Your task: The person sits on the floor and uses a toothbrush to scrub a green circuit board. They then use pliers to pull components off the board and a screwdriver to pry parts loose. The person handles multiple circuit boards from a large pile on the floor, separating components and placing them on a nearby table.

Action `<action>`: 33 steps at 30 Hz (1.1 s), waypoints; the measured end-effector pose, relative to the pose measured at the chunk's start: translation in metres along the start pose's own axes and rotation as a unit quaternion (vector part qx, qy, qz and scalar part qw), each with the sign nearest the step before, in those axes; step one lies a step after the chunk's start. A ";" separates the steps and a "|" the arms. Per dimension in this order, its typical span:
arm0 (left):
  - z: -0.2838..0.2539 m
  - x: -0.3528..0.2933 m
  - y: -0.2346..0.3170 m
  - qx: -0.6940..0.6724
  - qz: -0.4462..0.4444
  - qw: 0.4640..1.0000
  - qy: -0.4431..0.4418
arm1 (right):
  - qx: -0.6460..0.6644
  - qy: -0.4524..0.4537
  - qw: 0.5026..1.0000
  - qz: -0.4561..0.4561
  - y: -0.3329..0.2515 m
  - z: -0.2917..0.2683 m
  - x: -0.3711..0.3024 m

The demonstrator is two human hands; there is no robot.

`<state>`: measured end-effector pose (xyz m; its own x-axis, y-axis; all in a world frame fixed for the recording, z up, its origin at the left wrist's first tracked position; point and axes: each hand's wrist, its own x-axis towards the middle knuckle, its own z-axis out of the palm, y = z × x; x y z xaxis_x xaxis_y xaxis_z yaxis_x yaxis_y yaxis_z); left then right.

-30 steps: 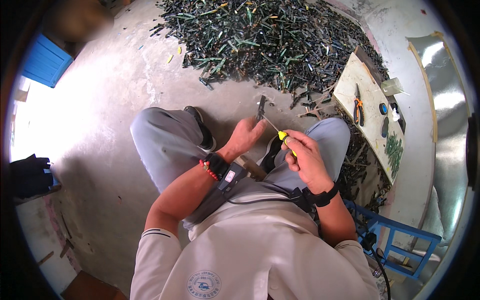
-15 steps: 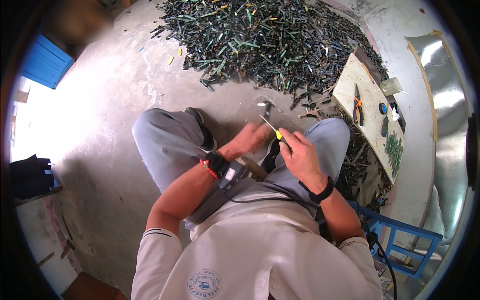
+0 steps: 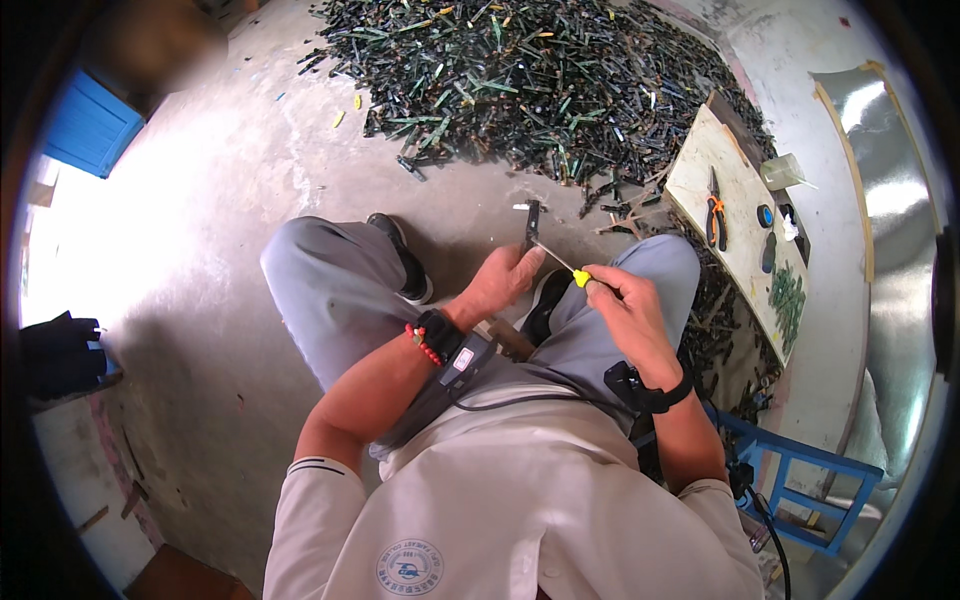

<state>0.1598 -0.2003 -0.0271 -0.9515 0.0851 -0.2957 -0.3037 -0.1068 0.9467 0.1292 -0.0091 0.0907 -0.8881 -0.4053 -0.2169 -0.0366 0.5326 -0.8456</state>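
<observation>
My right hand (image 3: 622, 303) is closed round the yellow and black handle of a screwdriver (image 3: 562, 262). Its thin metal shaft points up and left, and the tip meets or nearly meets a narrow black piece (image 3: 533, 222). That piece is gripped in my left hand (image 3: 500, 280), fingers curled and thumb along it, and its upper end sticks out past the hand. What exactly the piece is, I cannot make out. Both hands are close together between my knees, above the floor.
A large heap of small black and green strips (image 3: 500, 90) covers the floor ahead. On the right a pale board (image 3: 695, 165) carries orange-handled pliers (image 3: 716, 215), a blue round item (image 3: 766, 216) and green strips (image 3: 788, 303). A blue metal frame (image 3: 800, 455) stands at lower right.
My right hand has turned and shifted right and down with the screwdriver. The left hand's blur has gone, and the black piece shows more clearly, the screwdriver tip now against or near it.
</observation>
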 end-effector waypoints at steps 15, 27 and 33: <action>0.001 0.001 -0.009 0.087 0.040 0.995 0.035 | -0.082 -0.049 0.995 0.026 -0.016 -0.003 0.002; -0.011 0.010 -0.010 0.097 0.015 0.994 0.037 | -0.298 0.075 0.931 -0.195 0.008 0.030 -0.002; -0.013 0.008 -0.006 0.057 -0.034 0.998 0.019 | -0.356 0.069 0.889 -0.278 0.015 0.027 0.000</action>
<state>0.1537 -0.2118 -0.0368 -0.9304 0.0515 -0.3629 -0.3628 0.0107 0.9318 0.1415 -0.0211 0.0644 -0.6876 -0.6848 0.2413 -0.7254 0.6334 -0.2695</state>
